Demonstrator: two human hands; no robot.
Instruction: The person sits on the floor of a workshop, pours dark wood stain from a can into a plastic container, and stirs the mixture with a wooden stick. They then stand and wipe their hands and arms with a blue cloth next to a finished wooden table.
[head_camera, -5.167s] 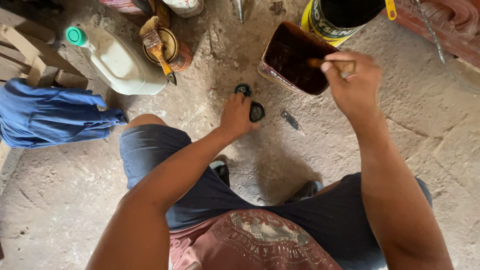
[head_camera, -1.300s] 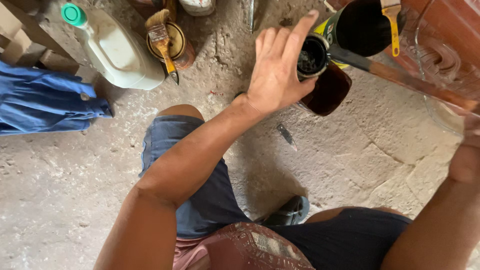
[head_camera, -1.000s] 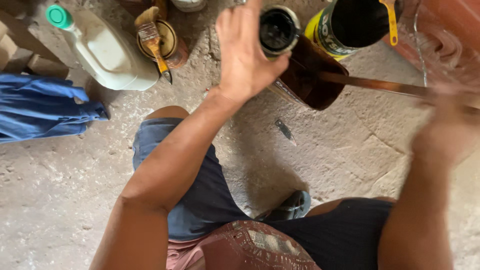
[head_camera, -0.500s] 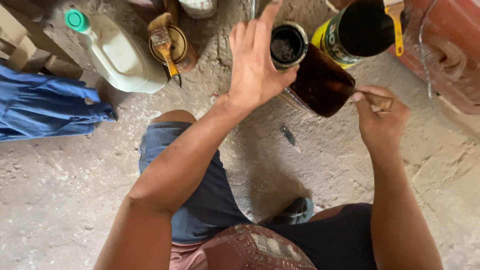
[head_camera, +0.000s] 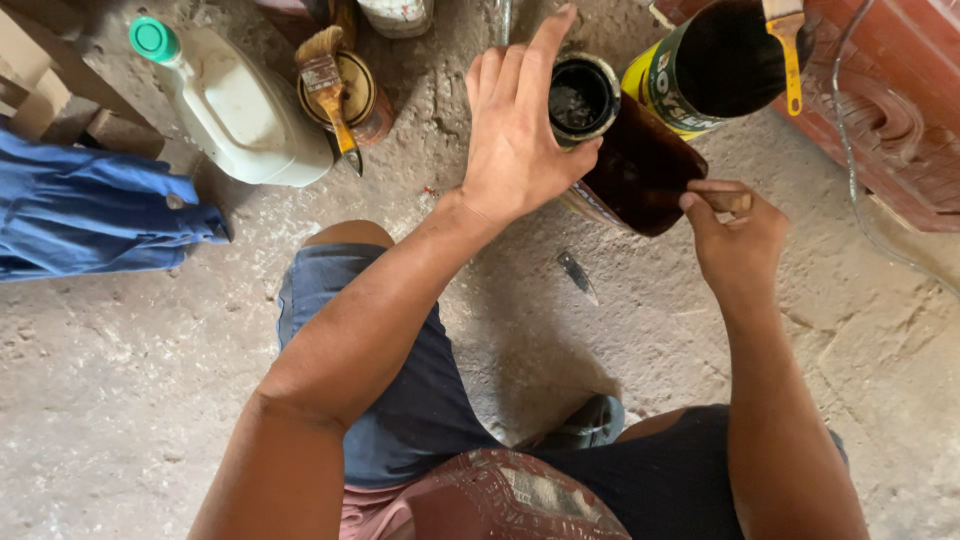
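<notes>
Down on the concrete floor (head_camera: 150, 400), a person squats with both bare arms reaching forward. The left hand (head_camera: 515, 140) is spread wide, fingers pointing far and apart, its thumb touching the rim of a small dark tin (head_camera: 582, 97) while the palm lies against the tin's near-left side; the grip is loose, more a steadying touch than a clasp. That tin stands at the far middle, touching a brown tub (head_camera: 640, 175) of dark liquid just to its right and nearer. The right hand (head_camera: 735, 235) is pinched shut around a short wooden handle (head_camera: 728, 200) that reaches into the tub's right edge; what lies at the handle's end is hidden in the liquid. Just beyond the tub is a big black can (head_camera: 705, 65) with a yellow band, a yellow-handled brush (head_camera: 785, 50) lying across its top. At the far left lies a white jug (head_camera: 245, 110) with a green cap, and beside it a round tin (head_camera: 355, 95) carrying a paintbrush (head_camera: 330, 85). Blue cloth (head_camera: 90, 215) lies at the left edge. A small dark blade-like scrap (head_camera: 577, 273) sits on the floor near the tub.
</notes>
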